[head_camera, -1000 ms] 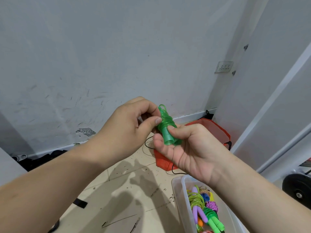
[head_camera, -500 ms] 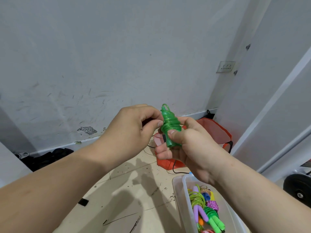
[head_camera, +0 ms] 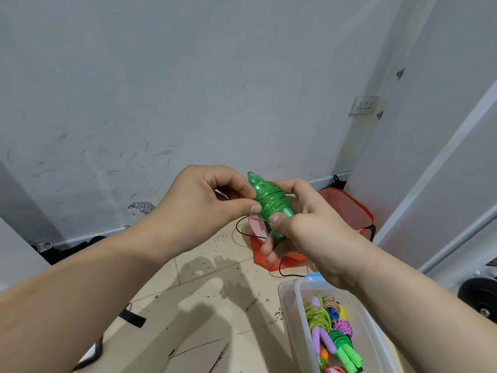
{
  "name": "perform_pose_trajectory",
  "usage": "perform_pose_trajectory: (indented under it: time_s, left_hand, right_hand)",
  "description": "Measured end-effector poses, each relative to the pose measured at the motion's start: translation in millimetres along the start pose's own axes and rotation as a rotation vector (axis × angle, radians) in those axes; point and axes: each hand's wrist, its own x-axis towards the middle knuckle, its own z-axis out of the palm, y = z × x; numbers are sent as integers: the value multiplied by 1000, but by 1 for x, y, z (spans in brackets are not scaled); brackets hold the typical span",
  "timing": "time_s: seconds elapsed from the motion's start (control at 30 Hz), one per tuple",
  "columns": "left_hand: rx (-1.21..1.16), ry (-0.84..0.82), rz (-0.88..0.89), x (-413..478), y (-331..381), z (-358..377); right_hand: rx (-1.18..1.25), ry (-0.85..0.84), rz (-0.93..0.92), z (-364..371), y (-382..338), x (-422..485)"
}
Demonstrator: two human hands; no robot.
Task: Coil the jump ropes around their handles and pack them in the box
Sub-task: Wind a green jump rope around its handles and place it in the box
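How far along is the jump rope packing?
Done: several coiled ropes lie in the clear box. In hand: the left hand and right hand hold a green jump rope, wound round its handles. Remaining: probably securing its end and setting it in the box.

Two bare hands are in view: one left hand [head_camera: 204,208] and one right hand [head_camera: 309,232]. Between them is one green jump rope [head_camera: 271,203]. One clear plastic box [head_camera: 298,305] holds at least four more rope bundles [head_camera: 330,335]; the exact number cannot be told. Also visible are one red bag [head_camera: 347,208], one black cord [head_camera: 237,227], one wall socket [head_camera: 364,105] and one black wheel [head_camera: 481,297].
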Motion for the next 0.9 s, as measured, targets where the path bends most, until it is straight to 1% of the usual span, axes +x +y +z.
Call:
perform_pose_trajectory:
  time_s: [0.2,0.37,0.47,0.57,0.7,0.9]
  left_hand:
    - [-153,13,-79,-1,1,2]
    - [-184,9,-79,-2,3,4]
    - [-133,-13,-92,-2,3,4]
    - [-71,-27,-65,-3,3,5]
    - [-9,-57,-38,-1,0,7]
    - [111,-146,-35,1,-3,5]
  right_hand:
    - [-34,-20,-9,-4,-4,-1]
    - [-117,-5,-9,-4,-4,1]
    - [-166,-4,6,-5,-3,1]
    - [-231,14,-10,-5,-1,2]
    - [-241,28,-28,-8,-3,3]
    - [-204,-29,16,-10,0,3]
